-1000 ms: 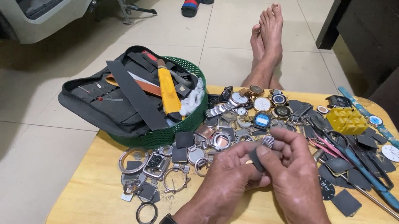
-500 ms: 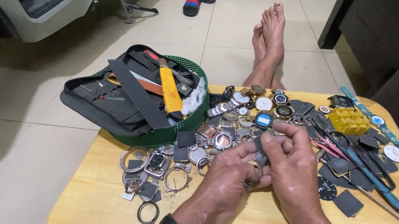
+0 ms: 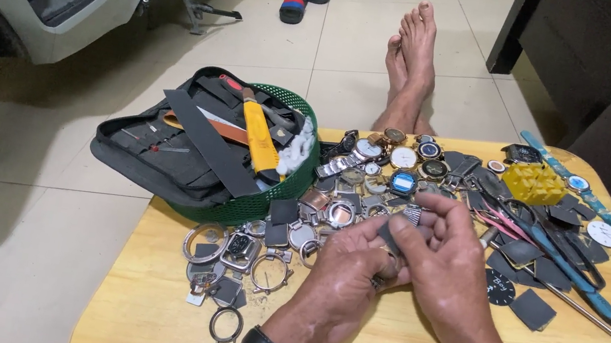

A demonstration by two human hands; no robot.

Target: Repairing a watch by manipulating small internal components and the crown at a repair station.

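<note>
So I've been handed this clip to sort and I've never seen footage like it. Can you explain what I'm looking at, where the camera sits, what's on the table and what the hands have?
There is no machine here, just a person working with two bare hands. The single camera is worn on the person's head and looks down, so the arms enter from the bottom edge and the person's own bare feet show on the tiled floor beyond.

The low wooden table is strewn with watch parts: watch cases and bezels, round dials, a yellow block, a blue-handled tool and dark flat pieces. A green basket at the table's edge holds a black tool pouch and a yellow-handled tool.

The left hand, with a wristwatch on its wrist, and the right hand meet over the table's middle, pinching a small dark-grey part between them. What it is exactly is too small to tell.
</note>
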